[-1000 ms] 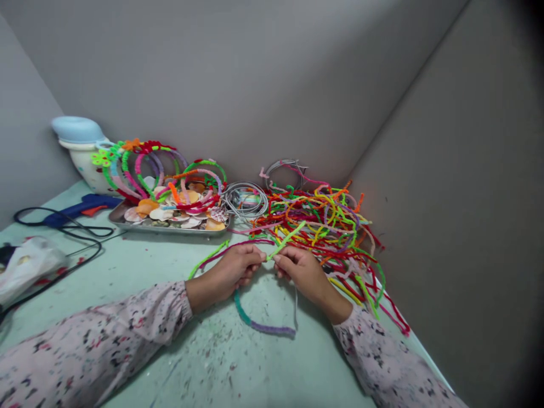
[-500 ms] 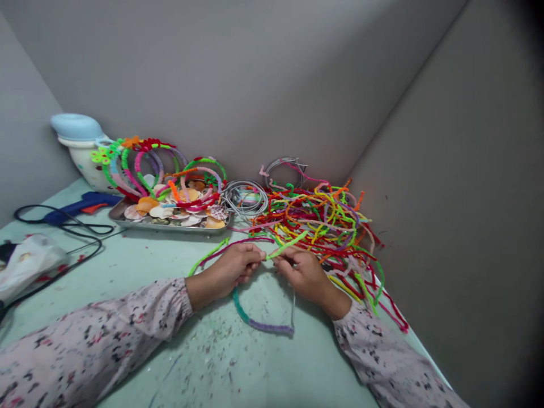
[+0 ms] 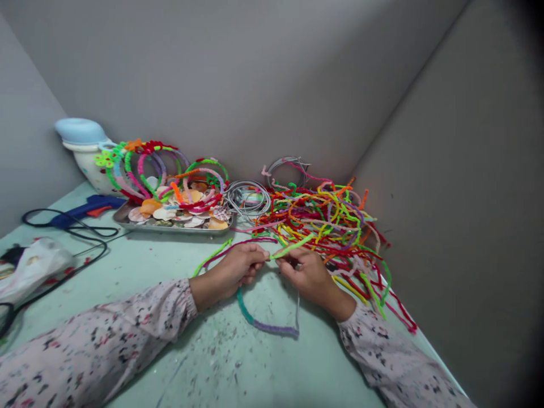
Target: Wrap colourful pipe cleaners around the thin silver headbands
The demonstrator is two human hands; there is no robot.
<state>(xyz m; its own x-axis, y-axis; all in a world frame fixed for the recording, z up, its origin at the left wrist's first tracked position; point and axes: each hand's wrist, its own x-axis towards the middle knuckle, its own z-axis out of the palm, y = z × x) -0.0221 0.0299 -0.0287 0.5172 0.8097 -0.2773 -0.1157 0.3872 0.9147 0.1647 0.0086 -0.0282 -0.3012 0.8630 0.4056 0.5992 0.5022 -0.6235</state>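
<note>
Grey walls point(image 3: 272, 79) close in the back and right of the frame. Pale green table point(image 3: 140, 266) fills the lower half, speckled with small scraps in the lower centre.

Right of centre: loose pile of pipe cleaners point(image 3: 327, 218), mixed red, yellow, green, orange and purple, spreading towards the right wall.

Left of centre: metal tray point(image 3: 123, 214) holding shells point(image 3: 164, 212), with finished wrapped hoops point(image 3: 140, 167) standing in it. A white pot with a blue lid point(image 3: 87, 156) stands behind the tray, upper left. Bare wire hoops point(image 3: 249, 198) lie between tray and pile.

Far left: plastic bag point(image 3: 32, 266). Above it, a blue glue gun point(image 3: 87, 205) just beside the tray, with a black cord point(image 3: 72, 249) looping across the table.

Centre: both forearms in patterned sleeves come in from the bottom corners. Left hand point(image 3: 233, 271) and right hand point(image 3: 312, 275) rest on the table, fingertips almost meeting. A headband point(image 3: 266, 326) arcs below and between them, lying on the table: teal wrap on its left part, purple along the bottom, bare grey on the right.

Left fingers are pinched closed on the headband's upper left end. Right fingers grip a lime pipe cleaner point(image 3: 293, 246), which runs from the left fingertips up and right towards the pile. A green strand and a magenta strand trail from the left hand.
</note>
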